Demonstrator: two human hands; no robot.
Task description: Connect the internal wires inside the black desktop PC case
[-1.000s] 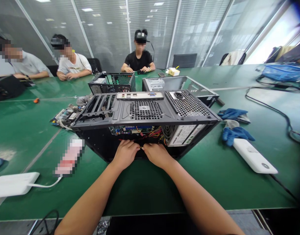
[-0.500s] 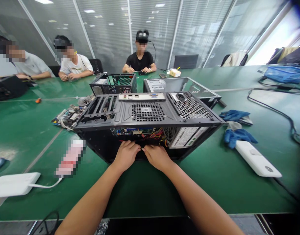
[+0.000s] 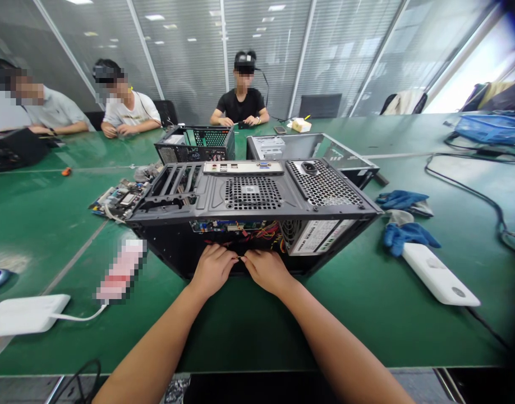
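An open black computer case [image 3: 179,242] stands in front of me, its back panel facing up. My left hand [image 3: 214,268] and my right hand [image 3: 266,270] meet at the case's open near side. The fingers of both are closed in a pinch, fingertips almost touching. A thin dark-and-yellow bit of cable [image 3: 240,258] shows between them; most of it is hidden by the fingers. Behind my hands, red and yellow wires [image 3: 271,230] run beside a blue motherboard [image 3: 228,226]. The power supply [image 3: 320,237] with its white label sits to the right.
Left lie a loose circuit board [image 3: 122,197], a blurred-out phone [image 3: 119,272] and a white power bank [image 3: 28,314]. On the right are blue gloves [image 3: 409,233] and a white power strip [image 3: 440,275]. Other cases [image 3: 194,147] stand behind; several people sit across the green table [image 3: 42,224].
Both hands keep their pinch at the same place, shifted only very slightly. The case has not visibly moved.
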